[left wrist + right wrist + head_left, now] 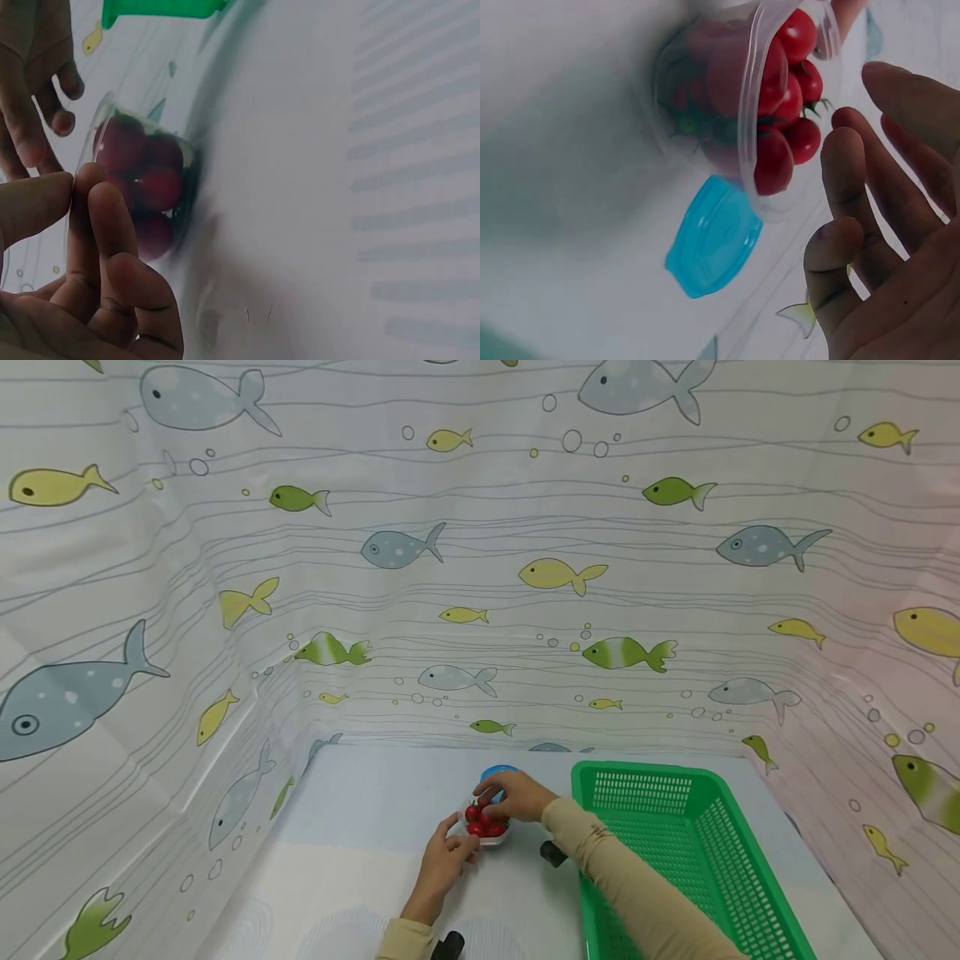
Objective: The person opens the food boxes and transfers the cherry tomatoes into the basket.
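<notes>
A clear plastic tub [748, 97] stands on the white table, filled with several small red tomatoes [804, 141] with green stems. At its near left side in the head view, my left hand [442, 862] pinches the tub's rim between thumb and fingertips, as the left wrist view shows. My right hand [523, 797] hovers over the tub's opening, its fingers spread and loosely bent. In the right wrist view those fingers stand just off the tomatoes with nothing between them. A blue lid [712, 238] lies on the table behind the tub, partly covered by the right hand in the head view.
A large green plastic basket [647, 767] with slotted walls stands on the right, under the right forearm. A fish-patterned sheet [495, 643] walls in the table at the back and both sides. A black wrist device [553, 853] hangs below the right wrist.
</notes>
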Demonstrator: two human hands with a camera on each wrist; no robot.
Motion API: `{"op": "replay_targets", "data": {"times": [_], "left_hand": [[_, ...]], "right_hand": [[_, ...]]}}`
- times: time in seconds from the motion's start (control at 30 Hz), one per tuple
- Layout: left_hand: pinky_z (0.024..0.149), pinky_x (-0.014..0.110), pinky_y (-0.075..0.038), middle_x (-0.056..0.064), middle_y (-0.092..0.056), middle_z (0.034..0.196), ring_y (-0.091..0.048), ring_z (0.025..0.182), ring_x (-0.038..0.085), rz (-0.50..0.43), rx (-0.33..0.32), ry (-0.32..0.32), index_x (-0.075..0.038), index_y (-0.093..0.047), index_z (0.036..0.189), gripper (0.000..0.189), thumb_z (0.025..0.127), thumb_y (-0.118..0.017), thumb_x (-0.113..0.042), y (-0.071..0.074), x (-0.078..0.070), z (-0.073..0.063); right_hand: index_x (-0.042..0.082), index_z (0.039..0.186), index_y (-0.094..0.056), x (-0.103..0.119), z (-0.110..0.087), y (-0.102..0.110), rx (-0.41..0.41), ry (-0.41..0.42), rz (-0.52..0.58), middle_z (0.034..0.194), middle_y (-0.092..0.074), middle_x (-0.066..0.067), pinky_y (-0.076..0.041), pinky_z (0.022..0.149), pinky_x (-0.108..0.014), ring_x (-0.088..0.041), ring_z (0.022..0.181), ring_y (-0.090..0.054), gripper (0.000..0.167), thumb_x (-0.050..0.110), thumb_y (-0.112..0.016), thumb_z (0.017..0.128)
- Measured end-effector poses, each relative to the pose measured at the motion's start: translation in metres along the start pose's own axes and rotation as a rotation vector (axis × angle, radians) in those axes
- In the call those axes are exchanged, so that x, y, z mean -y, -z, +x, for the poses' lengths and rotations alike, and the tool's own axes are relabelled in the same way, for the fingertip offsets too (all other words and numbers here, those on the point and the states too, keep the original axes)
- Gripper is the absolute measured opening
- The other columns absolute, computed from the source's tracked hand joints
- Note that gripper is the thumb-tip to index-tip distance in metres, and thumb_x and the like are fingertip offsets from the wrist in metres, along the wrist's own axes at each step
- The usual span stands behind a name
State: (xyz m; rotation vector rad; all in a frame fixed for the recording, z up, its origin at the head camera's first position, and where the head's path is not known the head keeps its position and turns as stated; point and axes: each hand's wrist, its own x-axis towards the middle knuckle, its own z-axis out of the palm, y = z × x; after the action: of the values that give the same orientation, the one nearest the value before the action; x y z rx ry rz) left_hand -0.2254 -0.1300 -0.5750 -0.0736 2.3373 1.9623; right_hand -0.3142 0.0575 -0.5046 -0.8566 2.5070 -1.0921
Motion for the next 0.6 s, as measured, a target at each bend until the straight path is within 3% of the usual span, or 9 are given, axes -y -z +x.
{"op": "replay_targets", "data": {"times": [0.17,0.3,0.6], "left_hand": [[0.064,0.030,-0.045,0.011,-0.074,0.095,-0.067,0.086,0.026,0.006,-0.004,0.002,0.004,-0.031,0.153,0.068,0.100,-0.065,-0.021,-0.001,0.000,-0.001],[0.063,0.029,-0.043,0.019,-0.072,0.096,-0.068,0.087,0.031,0.002,-0.003,-0.005,0.009,-0.030,0.152,0.066,0.100,-0.063,-0.016,-0.001,-0.008,-0.005],[0.062,0.028,-0.043,0.012,-0.072,0.093,-0.066,0.080,0.018,-0.017,-0.005,0.007,0.006,-0.032,0.152,0.069,0.098,-0.066,-0.019,-0.001,0.001,0.002]], "right_hand": [[0.012,0.122,-0.070,0.012,0.002,-0.007,0.063,-0.018,-0.132,0.106,-0.072,-0.002,-0.056,0.077,-0.028,-0.013,0.095,-0.066,0.032,0.010,-0.077,0.090],[0.017,0.119,-0.072,0.016,0.007,-0.014,0.096,-0.037,-0.264,0.101,-0.071,0.005,-0.054,0.079,-0.027,-0.006,0.090,-0.063,0.032,0.012,-0.079,0.089],[0.017,0.115,-0.074,0.021,0.008,-0.021,0.165,0.027,-0.397,0.096,-0.071,0.009,-0.051,0.074,-0.021,-0.001,0.082,-0.059,0.026,0.011,-0.078,0.090]]}}
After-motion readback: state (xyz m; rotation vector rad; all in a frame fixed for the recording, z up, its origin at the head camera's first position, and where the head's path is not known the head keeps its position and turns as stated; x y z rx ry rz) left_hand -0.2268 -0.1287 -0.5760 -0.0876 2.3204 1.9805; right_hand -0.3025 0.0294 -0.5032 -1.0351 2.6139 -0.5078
